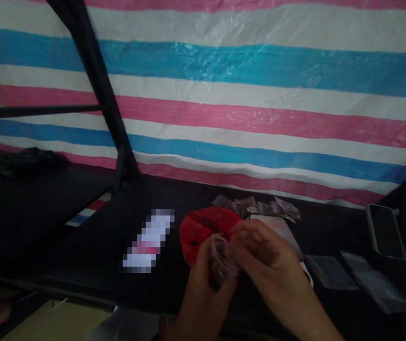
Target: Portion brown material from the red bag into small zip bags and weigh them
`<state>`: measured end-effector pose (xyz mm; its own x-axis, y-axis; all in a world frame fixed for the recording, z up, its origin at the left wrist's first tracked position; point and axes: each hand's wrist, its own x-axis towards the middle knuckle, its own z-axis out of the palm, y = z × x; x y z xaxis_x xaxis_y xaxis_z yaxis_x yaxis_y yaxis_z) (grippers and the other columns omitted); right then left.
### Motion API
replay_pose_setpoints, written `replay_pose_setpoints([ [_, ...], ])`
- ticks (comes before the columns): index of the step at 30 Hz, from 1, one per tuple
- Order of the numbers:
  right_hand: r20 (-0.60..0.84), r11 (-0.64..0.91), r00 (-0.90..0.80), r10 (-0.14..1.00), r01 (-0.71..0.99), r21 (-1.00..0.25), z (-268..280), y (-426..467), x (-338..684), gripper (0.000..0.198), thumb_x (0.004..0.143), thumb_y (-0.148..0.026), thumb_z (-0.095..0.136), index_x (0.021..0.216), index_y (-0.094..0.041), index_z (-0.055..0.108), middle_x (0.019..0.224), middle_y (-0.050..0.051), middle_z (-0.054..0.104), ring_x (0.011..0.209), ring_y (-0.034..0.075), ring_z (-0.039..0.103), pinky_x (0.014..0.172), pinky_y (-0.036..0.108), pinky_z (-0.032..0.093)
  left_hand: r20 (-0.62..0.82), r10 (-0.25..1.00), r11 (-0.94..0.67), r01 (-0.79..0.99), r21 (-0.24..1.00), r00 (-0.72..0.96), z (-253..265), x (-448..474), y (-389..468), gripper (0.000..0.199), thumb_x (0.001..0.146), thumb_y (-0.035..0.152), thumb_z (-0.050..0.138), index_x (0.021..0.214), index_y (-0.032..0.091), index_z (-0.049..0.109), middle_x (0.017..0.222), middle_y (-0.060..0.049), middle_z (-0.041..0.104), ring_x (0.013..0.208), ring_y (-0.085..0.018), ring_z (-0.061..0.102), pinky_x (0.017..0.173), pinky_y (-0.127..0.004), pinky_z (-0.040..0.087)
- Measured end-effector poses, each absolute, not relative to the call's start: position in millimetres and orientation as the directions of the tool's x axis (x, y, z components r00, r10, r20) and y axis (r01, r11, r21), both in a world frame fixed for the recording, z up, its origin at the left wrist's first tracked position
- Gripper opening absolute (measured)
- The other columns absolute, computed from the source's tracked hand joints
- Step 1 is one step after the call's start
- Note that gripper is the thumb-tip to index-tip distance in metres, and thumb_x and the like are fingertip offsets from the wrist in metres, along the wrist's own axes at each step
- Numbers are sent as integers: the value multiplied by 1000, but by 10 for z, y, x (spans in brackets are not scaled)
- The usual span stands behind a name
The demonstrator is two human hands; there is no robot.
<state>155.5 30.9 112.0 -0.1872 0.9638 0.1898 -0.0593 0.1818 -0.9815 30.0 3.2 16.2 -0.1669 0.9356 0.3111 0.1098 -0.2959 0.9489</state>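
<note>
Low in the middle, my left hand (206,293) grips a small clear zip bag (222,258) between thumb and fingers, its mouth partly spread. Something dark shows in the lower part of the bag, too blurred to name. My right hand (274,263) is beside the bag's mouth, fingers curled together; whatever they pinch is hidden. Just behind both hands lies a red plastic bag (198,225), opened, with dark contents inside. A flat pale silver device (277,229), perhaps a small scale, is partly covered by my right hand.
Several filled zip bags (249,206) lie in a row at the back of the black table (100,255). To the right are flat clear bags (330,272) and a phone (385,232). A blurred-out strip (149,241) lies left. A black post (96,80) stands before the striped sheet (260,109).
</note>
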Motion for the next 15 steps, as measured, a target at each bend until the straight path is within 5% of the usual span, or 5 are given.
replay_pose_setpoints([
  [4,247,295,-250,936,179,-939,954,625,1576,17,93,-37,66,102,-25,75,96,4,79,86,21,74,78,33,60,250,924,-236,84,968,-288,186,86,156,32,94,31,65,125,23,62,117,-7,77,104,-23,76,87,-34,63],
  [9,170,376,-361,917,642,-668,516,964,1594,20,84,-9,66,93,-24,78,105,8,80,106,30,72,98,45,52,309,899,-215,300,929,-311,247,-197,216,24,93,29,63,115,23,68,110,-7,77,100,-25,75,89,-38,61],
  [15,144,419,-421,895,687,-594,448,1027,1591,18,86,-9,68,92,-25,75,104,6,78,99,27,73,91,39,52,275,921,-97,523,847,-275,80,-227,162,35,82,24,61,115,23,71,107,-10,74,99,-32,73,89,-52,59],
])
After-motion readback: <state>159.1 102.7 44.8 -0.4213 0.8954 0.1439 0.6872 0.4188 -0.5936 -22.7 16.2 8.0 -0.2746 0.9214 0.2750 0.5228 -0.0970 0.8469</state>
